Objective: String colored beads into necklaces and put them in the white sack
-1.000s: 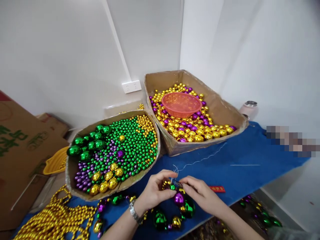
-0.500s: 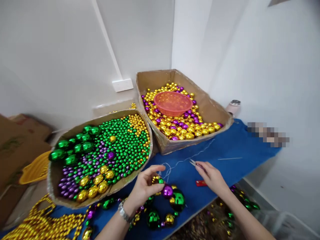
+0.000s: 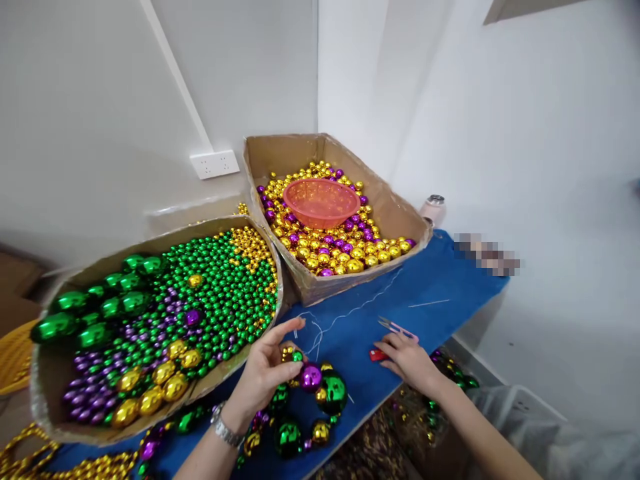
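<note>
My left hand (image 3: 263,370), with a metal watch at its wrist, is closed on a bead string, thumb and fingers around a small green bead (image 3: 297,357) and small gold ones; the index finger sticks out. From it hang a purple ball (image 3: 311,377) and a large green ball (image 3: 332,392), and the string's lower part lies on the blue cloth. White thread (image 3: 317,337) trails beyond the fingertips. My right hand (image 3: 411,362) has its fingers closed on the end of a small red lighter (image 3: 377,355). Pink-handled thread snips (image 3: 398,327) lie just past its knuckles.
A cardboard box (image 3: 165,237) of green, purple and gold beads stands left. Behind it, another box (image 3: 340,287) holds gold and purple balls and a red plastic bowl (image 3: 321,203). A needle-like rod (image 3: 429,303) lies on the blue cloth (image 3: 425,280). Gold strands (image 3: 100,465) lie front left.
My right hand has let go of the thread snips, which now lie on the cloth, and has moved down to the red lighter. My left hand keeps its pinch. The view has shifted right.
</note>
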{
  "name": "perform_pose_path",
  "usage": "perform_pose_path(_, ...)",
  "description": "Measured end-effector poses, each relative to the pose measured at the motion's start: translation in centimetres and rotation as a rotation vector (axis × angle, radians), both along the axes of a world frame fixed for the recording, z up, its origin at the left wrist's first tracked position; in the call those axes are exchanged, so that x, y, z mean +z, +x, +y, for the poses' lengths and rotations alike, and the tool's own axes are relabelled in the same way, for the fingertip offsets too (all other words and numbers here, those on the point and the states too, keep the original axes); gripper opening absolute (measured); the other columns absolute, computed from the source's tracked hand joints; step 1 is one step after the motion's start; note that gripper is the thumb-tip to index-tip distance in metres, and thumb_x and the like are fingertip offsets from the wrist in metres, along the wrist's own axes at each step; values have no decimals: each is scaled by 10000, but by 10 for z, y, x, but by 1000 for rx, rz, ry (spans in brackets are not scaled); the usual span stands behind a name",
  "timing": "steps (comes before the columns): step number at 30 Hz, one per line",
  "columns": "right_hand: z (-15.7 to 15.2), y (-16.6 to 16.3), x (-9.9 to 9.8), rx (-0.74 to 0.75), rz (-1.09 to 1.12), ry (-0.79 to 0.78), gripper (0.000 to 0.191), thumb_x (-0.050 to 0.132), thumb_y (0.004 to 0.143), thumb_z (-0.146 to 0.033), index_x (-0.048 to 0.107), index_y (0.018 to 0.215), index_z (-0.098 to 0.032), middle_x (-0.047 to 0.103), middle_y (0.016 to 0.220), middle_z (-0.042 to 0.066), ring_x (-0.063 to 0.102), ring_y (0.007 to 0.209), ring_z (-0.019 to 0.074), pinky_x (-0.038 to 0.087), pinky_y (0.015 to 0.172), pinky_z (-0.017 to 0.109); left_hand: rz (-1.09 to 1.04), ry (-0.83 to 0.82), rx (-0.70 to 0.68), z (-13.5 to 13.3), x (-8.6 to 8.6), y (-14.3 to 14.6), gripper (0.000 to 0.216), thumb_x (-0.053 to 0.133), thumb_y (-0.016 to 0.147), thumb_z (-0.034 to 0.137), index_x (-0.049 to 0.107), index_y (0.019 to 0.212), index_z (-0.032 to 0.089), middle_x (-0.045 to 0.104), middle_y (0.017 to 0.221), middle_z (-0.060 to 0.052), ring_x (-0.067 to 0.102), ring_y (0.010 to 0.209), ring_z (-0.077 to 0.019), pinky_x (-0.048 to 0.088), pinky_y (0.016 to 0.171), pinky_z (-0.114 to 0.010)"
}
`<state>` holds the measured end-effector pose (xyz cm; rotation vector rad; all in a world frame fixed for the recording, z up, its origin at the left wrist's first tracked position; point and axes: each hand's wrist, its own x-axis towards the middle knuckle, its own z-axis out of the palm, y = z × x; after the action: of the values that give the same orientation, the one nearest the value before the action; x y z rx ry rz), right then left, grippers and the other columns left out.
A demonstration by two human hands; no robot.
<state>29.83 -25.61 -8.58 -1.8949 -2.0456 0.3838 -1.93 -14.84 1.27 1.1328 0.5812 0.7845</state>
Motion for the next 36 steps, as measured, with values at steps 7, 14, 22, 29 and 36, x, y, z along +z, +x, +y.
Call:
perform_pose_path(7, 11, -43, 32, 75, 305, -43, 416, 185, 998, -335, 536, 1175, -199, 660, 955, 77, 647, 820, 158, 529, 736, 288, 7, -64, -79, -5, -1, 7, 641, 808, 620, 174, 592, 1220, 239, 527, 1311, -120, 601, 726, -127, 462, 549, -194)
perform_pose_path(14, 31, -94, 108, 277, 571, -163, 225, 355, 961, -373, 504, 1017, -214, 629, 856, 8, 609, 769, 138, 486, 726, 277, 64, -82, -151, -9, -4, 9, 712, 853, 562, 249, 591, 1224, 225, 643, 1079, -98, 572, 675, -125, 441, 545, -206)
perform_pose_path(22, 53, -116, 106, 295, 321, 56, 237, 405, 914, -309, 514, 732, -203, 614, 758, 18, 555, 743, 162, 395, 661, 268, 71, -45, -142, -11, -7, 9, 747, 870, 527, 304, 598, 1217, 222, 645, 1028, -86, 548, 666, -122, 429, 554, -215)
perform_pose_path(29, 54, -120, 104, 268, 240, 155, 258, 375, 904, -252, 544, 718, -198, 616, 734, 29, 533, 708, 157, 382, 657, 280, 25, -73, -167, -13, -8, 8, 726, 862, 556, 262, 587, 1227, 235, 644, 1003, -70, 548, 665, -110, 427, 584, -217)
perform_pose_path(36, 54, -120, 100, 262, 170, 212, 226, 420, 895, -280, 548, 727, -201, 604, 753, 35, 514, 710, 164, 376, 652, 285, 27, -87, -149, -13, -11, 9, 749, 870, 539, 251, 583, 1231, 225, 651, 950, -70, 556, 692, -133, 438, 597, -228)
